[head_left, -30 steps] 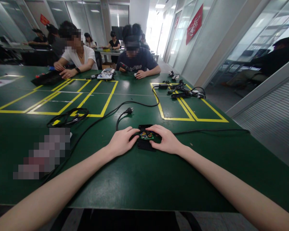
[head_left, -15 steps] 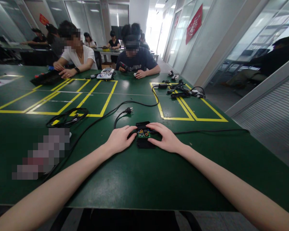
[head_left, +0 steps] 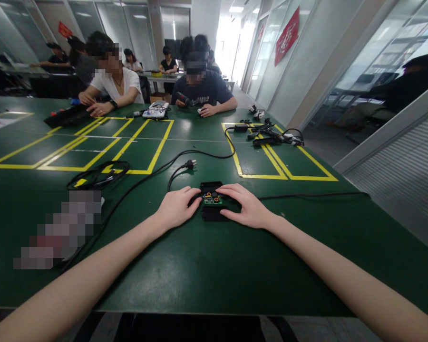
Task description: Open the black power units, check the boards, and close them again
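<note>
A small green circuit board [head_left: 213,199] with copper-coloured coils lies between my hands. Behind it is one black plastic case half [head_left: 211,185], and in front of it the other black case half [head_left: 214,214]. My left hand [head_left: 176,207] rests at the board's left end, thumb and fingers apart, fingertips near its edge. On the opposite side, my right hand [head_left: 245,207] is spread open; its fingertips reach the board's far right corner, and its thumb lies at the near case half. A black cord with a plug [head_left: 189,164] runs behind my left hand.
A coiled black cable [head_left: 99,175] and a blurred-out object [head_left: 62,228] lie to the left. Beyond the yellow tape are a pile of black adapters and cords [head_left: 271,135] and a white device [head_left: 156,110]. Two people sit across the green table [head_left: 185,275].
My right thumb has moved off the board's right side down toward the near case half. My left hand has hardly moved. The view has shifted slightly.
</note>
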The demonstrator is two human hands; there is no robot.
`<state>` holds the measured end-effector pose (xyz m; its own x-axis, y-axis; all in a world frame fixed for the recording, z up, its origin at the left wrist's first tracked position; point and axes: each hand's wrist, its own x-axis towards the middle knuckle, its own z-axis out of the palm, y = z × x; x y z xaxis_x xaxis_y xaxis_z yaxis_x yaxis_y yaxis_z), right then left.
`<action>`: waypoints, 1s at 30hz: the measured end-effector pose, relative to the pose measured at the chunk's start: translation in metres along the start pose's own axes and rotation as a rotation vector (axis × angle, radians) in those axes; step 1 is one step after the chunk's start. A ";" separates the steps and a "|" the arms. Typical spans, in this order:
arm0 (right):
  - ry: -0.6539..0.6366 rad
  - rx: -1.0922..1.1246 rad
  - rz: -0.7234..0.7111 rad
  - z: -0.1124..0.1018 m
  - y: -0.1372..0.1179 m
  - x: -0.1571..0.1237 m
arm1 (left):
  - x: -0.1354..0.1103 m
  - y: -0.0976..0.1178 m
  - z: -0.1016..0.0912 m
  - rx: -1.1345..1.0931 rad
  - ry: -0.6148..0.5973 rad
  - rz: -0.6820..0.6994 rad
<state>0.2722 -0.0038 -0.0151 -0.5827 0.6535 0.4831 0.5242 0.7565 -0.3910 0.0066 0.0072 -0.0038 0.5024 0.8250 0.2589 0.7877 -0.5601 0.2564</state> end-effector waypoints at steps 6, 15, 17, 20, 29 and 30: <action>-0.009 -0.096 -0.016 0.002 -0.002 0.004 | 0.001 0.001 0.000 0.017 -0.026 -0.031; 0.003 -0.182 0.029 0.006 -0.009 0.006 | 0.002 0.002 0.000 0.017 -0.023 -0.050; 0.053 -0.144 0.054 0.005 -0.007 0.005 | 0.001 0.001 -0.001 -0.039 0.004 -0.037; 0.117 -0.090 0.134 0.003 -0.001 0.003 | 0.000 -0.001 -0.002 -0.108 0.063 -0.027; 0.133 -0.038 0.157 -0.003 0.008 0.000 | -0.002 -0.004 -0.004 -0.251 0.148 0.004; 0.139 -0.024 0.143 -0.004 0.006 0.000 | -0.003 -0.004 -0.004 -0.273 0.154 0.015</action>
<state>0.2781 0.0006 -0.0141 -0.4107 0.7434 0.5279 0.6110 0.6541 -0.4459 0.0005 0.0069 -0.0013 0.4369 0.8069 0.3976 0.6452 -0.5890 0.4866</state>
